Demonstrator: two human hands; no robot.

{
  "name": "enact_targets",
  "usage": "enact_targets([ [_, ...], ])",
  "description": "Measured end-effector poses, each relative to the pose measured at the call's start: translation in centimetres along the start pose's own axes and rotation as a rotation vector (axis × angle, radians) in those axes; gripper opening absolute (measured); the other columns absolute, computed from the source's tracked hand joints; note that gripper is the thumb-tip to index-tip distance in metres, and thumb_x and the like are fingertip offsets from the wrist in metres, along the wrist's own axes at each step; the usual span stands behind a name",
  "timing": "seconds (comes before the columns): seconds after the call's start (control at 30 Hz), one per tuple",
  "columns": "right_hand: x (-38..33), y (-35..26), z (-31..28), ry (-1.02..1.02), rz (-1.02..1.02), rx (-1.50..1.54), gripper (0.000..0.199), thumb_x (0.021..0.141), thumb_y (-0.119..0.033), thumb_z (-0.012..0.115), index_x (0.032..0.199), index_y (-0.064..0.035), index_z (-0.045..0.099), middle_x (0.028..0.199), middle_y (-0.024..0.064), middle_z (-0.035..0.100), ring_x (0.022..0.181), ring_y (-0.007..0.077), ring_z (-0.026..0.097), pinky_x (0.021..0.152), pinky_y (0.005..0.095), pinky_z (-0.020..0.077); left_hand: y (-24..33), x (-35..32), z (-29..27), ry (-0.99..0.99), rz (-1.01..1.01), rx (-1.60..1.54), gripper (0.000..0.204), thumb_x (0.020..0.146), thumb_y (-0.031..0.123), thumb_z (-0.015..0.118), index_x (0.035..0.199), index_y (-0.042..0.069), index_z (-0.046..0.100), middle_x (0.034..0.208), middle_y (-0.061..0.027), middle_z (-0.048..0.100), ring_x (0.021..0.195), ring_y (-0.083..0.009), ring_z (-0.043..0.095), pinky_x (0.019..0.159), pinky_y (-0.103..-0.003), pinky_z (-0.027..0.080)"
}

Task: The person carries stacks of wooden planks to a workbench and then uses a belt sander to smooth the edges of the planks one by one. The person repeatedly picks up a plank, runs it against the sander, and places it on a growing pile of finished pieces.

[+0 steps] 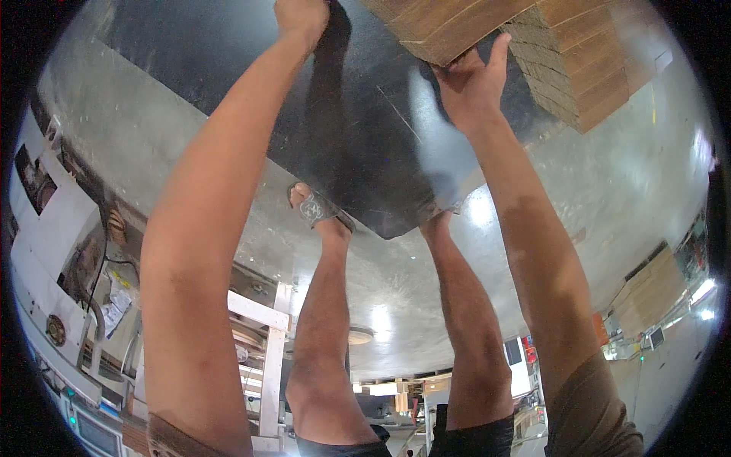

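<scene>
My left hand (301, 17) is closed at the top of the view, on the far part of a large black panel (365, 152) that lies over the grey floor. My right hand (470, 80) grips the lower corner of a brown wooden plank (449, 27). Its thumb is raised along the plank's edge and its fingers are hidden beneath. The plank juts out from a stack of similar planks (582, 68) at the upper right. Both my forearms stretch from the lower edge up to these things.
My own bare legs stand in the middle, one sandalled foot (314, 207) at the black panel's near edge. The shiny concrete floor (609, 190) spreads around. A white wooden frame (263, 335) and machines with cables (84, 305) are at the left. More timber (647, 293) is at the right.
</scene>
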State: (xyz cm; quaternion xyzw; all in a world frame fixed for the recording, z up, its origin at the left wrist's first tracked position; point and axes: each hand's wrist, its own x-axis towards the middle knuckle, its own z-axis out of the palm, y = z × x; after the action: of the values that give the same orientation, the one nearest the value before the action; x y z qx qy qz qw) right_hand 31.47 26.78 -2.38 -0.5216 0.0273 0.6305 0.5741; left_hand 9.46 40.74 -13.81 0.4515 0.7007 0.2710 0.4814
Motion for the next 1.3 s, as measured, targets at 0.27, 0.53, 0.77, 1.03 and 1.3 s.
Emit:
enact_targets([
  [0.27, 0.3, -0.7, 0.1, -0.033, -0.049, -0.087, 0.097, 0.097, -0.079, 0.023, 0.154, -0.0018, 0.038, 0.154, 0.0122, 0.046, 0.14, 0.0289, 0.045, 0.12, 0.0444, 0.0306, 0.5, 0.5, -1.3, -0.193, -0.053, -0.071, 0.036, 0.102, 0.032, 0.056, 0.132, 0.013, 0.058, 0.124, 0.0019, 0.064, 0.117, -0.0182, 0.055, 0.101, -0.04, 0.04],
  [0.53, -0.1, -1.6, 0.3, -0.048, -0.007, 0.116, 0.087, 0.097, -0.077, 0.036, 0.148, -0.0067, 0.045, 0.141, 0.0154, 0.056, 0.123, 0.0357, 0.057, 0.099, 0.0543, 0.0498, 1.5, 0.1, -4.5, -0.356, -0.097, -0.171, 0.035, 0.102, 0.034, 0.055, 0.131, 0.015, 0.059, 0.123, 0.0033, 0.064, 0.117, -0.0179, 0.055, 0.101, -0.041, 0.039],
  [0.77, -1.0, -2.8, 1.1, -0.02, 0.014, 0.138, 0.089, 0.097, -0.078, 0.034, 0.144, -0.0034, 0.047, 0.132, 0.0171, 0.061, 0.113, 0.0353, 0.062, 0.095, 0.052, 0.0522, 5.0, 1.2, -6.2, -0.436, -0.109, -0.269, 0.035, 0.102, 0.036, 0.054, 0.131, 0.017, 0.059, 0.122, 0.0046, 0.065, 0.117, -0.0177, 0.054, 0.102, -0.042, 0.039],
  [1.03, 1.0, -3.0, -0.8, -0.196, -0.015, 0.04, 0.088, 0.095, -0.079, 0.033, 0.134, -0.0027, 0.055, 0.115, 0.0163, 0.067, 0.095, 0.0339, 0.067, 0.078, 0.0505, 0.0576, 8.9, 1.4, -3.8, -0.504, -0.119, -0.357, 0.035, 0.102, 0.039, 0.053, 0.13, 0.02, 0.059, 0.121, 0.006, 0.065, 0.118, -0.0173, 0.054, 0.102, -0.043, 0.038],
  [1.3, -1.7, -3.6, -0.7, -0.011, 0.109, 0.078, 0.087, 0.092, -0.083, 0.035, 0.127, -0.0078, 0.06, 0.103, 0.0124, 0.069, 0.085, 0.0306, 0.067, 0.068, 0.0497, 0.057, 2.6, -3.7, -4.9, -0.509, 0.033, -0.157, 0.04, 0.103, 0.035, 0.054, 0.135, 0.01, 0.056, 0.13, -0.0007, 0.063, 0.119, -0.0196, 0.055, 0.104, -0.039, 0.04],
])
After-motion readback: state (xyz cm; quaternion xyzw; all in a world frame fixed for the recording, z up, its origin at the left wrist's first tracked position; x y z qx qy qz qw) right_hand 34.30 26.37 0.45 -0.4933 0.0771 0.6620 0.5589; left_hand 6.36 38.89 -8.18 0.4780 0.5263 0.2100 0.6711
